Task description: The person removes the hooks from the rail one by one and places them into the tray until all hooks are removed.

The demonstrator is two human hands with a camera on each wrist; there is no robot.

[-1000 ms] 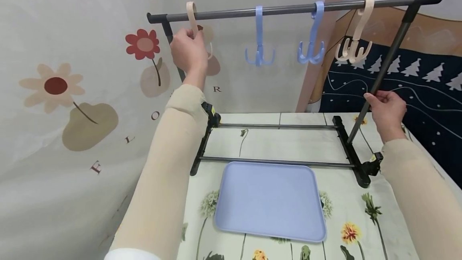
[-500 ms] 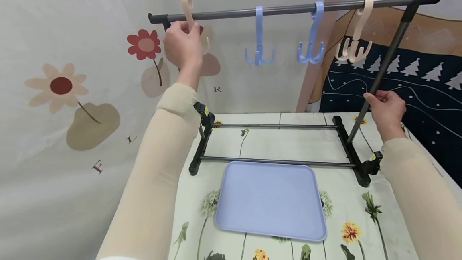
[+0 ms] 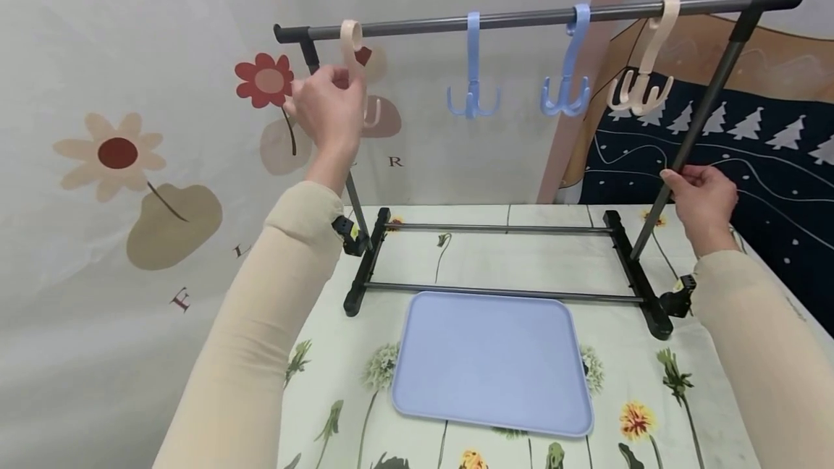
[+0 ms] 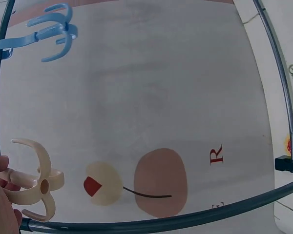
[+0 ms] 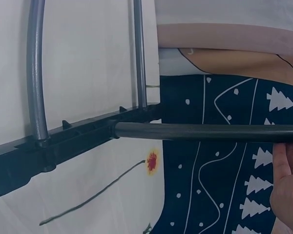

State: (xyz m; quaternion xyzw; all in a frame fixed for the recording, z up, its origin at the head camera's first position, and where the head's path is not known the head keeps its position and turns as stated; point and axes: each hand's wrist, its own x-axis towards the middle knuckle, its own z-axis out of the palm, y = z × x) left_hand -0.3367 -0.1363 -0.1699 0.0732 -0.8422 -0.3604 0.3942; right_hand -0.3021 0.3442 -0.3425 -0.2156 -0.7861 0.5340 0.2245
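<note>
My left hand (image 3: pixel 332 103) pinches the stem of a cream four-pronged hook (image 3: pixel 350 38). The curled top of that hook overlaps the left part of the dark rail (image 3: pixel 417 26) in the head view and looks to be in front of it. The left wrist view shows its prongs (image 4: pixel 44 185) beside my fingers (image 4: pixel 0 163). My right hand (image 3: pixel 706 201) holds the rack's slanting right post (image 3: pixel 693 121) between thumb and fingers. On the rail hang two blue hooks, one near the middle (image 3: pixel 473 64) and another (image 3: pixel 568 64) to its right, then a second cream hook (image 3: pixel 654 49).
The rack's black base (image 3: pixel 641 273) stands on a flower-patterned cloth (image 3: pixel 306 418). In front of it lies a blue tray (image 3: pixel 491 364). Behind hang a pale printed curtain (image 3: pixel 195 6) and a dark cloth with white trees (image 3: pixel 782 216).
The cream hook in my left hand has gone up off the rail, then come down in front of it. The right hand keeps its hold on the post.
</note>
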